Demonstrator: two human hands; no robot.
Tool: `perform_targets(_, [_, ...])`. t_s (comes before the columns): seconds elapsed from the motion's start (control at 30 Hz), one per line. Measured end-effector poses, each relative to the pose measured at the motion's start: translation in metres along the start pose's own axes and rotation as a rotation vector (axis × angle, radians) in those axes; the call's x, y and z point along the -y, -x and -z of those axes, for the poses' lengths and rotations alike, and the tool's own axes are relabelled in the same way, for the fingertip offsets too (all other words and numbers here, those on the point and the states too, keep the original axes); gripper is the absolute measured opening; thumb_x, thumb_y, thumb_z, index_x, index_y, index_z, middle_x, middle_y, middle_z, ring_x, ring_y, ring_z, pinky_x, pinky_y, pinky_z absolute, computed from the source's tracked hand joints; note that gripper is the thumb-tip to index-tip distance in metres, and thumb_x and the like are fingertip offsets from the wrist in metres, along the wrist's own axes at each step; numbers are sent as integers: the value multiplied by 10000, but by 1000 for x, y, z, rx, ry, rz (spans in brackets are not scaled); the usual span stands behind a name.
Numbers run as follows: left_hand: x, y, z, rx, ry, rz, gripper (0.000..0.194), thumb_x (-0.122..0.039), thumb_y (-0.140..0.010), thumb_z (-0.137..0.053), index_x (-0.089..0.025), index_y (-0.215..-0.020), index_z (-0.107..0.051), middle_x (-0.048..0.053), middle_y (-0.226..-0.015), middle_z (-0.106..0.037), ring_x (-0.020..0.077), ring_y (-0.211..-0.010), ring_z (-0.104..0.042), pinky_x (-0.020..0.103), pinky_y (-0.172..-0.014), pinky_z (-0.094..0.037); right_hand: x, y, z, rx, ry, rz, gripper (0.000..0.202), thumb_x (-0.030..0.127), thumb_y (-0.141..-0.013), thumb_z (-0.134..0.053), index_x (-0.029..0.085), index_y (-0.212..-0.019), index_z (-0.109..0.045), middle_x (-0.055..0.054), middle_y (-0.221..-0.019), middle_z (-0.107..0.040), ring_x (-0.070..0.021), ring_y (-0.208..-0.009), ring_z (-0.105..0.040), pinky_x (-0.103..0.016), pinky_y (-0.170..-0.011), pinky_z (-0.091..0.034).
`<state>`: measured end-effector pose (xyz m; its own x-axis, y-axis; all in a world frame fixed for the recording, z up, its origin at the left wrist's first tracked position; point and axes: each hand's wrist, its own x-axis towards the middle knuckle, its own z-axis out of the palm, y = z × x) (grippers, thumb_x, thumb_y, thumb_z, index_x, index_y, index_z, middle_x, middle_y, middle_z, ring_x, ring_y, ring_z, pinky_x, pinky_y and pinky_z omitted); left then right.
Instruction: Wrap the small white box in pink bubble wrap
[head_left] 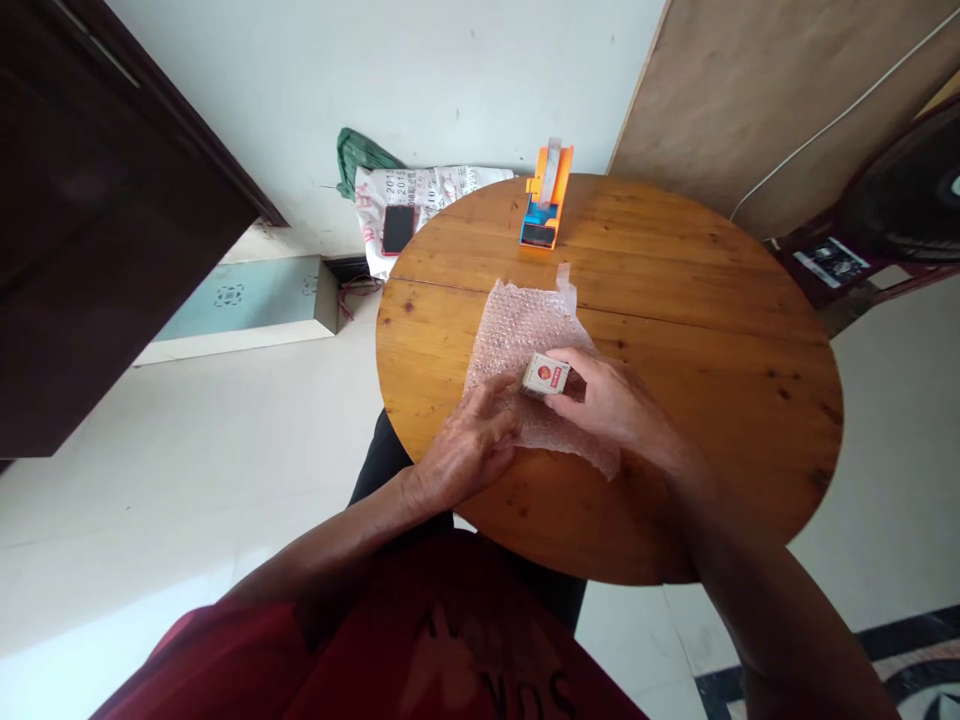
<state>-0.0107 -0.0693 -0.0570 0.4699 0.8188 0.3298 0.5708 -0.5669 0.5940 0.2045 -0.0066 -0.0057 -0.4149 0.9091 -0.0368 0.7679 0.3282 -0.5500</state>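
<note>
A sheet of clear bubble wrap [525,325] lies on the round wooden table. A small pale cardboard box [545,375] with a red label is over the middle of the sheet, tilted slightly. My right hand [611,395] pinches the box from its right side, between thumb and fingers. At the sheet's lower left corner, my left hand [472,440] has its fingers curled on the bubble wrap, close to the box's left side. That corner is hidden under the hand. A strip of clear tape [565,285] sticks out from the sheet's top edge.
An orange and blue tape dispenser [546,205] stands near the far edge of the wooden table [697,290]. Beyond the left edge, a phone [398,230] lies on a printed white sack [375,195], near a green bag [360,160]. A light blue box [247,300] rests on the floor.
</note>
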Motion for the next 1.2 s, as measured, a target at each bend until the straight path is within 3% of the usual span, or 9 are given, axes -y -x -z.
perform_targets(0.2, [-2,-4,8,62,-67,-2,146,-58,-806,-586,-172,-895,-606,161,-1427,-511,303,-1269,-582,465,-1040,-545,-8,0,0,-8,-57,49,328,173,-783,-635,268,-1096,-664,-38,-1032,-740,-248,-911,-680,-368,-784,-511])
perform_targets(0.43, [-4,-10,14,44,9,-13,133,-70,-774,-579,-166,-864,-588,151,-1381,-534,273,-1196,-624,431,-975,-574,-12,-3,-4,-3,-60,77,395,157,-769,-625,258,-1148,-666,-43,-1074,-737,-253,-943,-684,-385,-817,-523])
perform_targets(0.57, [-5,-22,21,37,60,-4,72,-130,-826,-602,-166,-889,-606,150,-1328,-562,262,-1182,-631,404,-955,-571,-14,0,1,14,-119,33,453,284,-822,-662,242,-1273,-632,-73,-1159,-728,-290,-1024,-683,-440,-886,-529])
perform_targets(0.73, [2,-51,23,-16,58,-15,79,-233,-887,-616,-172,-838,-623,114,-1208,-652,222,-1033,-682,356,-863,-572,-23,15,19,38,-451,17,464,505,-960,-523,292,-1367,-585,-68,-1347,-663,-290,-1210,-636,-450,-986,-521])
perform_targets(0.83, [7,-66,22,-16,61,0,90,-241,-882,-622,-162,-840,-634,115,-1172,-684,206,-971,-699,329,-822,-566,-23,23,26,106,-577,8,590,559,-870,-640,284,-1385,-557,-78,-1366,-649,-299,-1204,-644,-444,-961,-545])
perform_targets(0.9, [9,-73,21,-12,58,31,103,-248,-878,-626,-157,-832,-640,118,-1164,-699,201,-951,-704,321,-811,-560,-19,25,27,99,-527,-28,663,488,-771,-760,284,-1369,-558,-73,-1344,-659,-303,-1165,-658,-444,-943,-551])
perform_targets(0.97, [10,-76,21,-1,81,62,99,-247,-874,-633,-157,-834,-651,107,-1130,-718,190,-923,-707,303,-792,-551,-15,24,24,31,-424,-65,604,386,-730,-790,279,-1295,-605,-61,-1276,-690,-296,-1092,-678,-439,-907,-555])
perform_targets(1.07, [11,-76,20,14,138,113,95,-250,-867,-648,-161,-843,-670,84,-1050,-745,171,-869,-710,276,-750,-535,-15,19,16,-96,-371,-95,313,327,-771,-715,251,-1074,-684,-53,-1141,-739,-270,-976,-701,-425,-849,-554])
perform_targets(1.2, [12,-77,18,7,210,155,115,-276,-864,-674,-164,-882,-692,68,-1011,-759,168,-856,-713,265,-733,-525,-21,12,7,-184,-438,-21,105,324,-813,-655,219,-814,-668,-83,-1196,-732,-262,-1063,-691,-418,-921,-521])
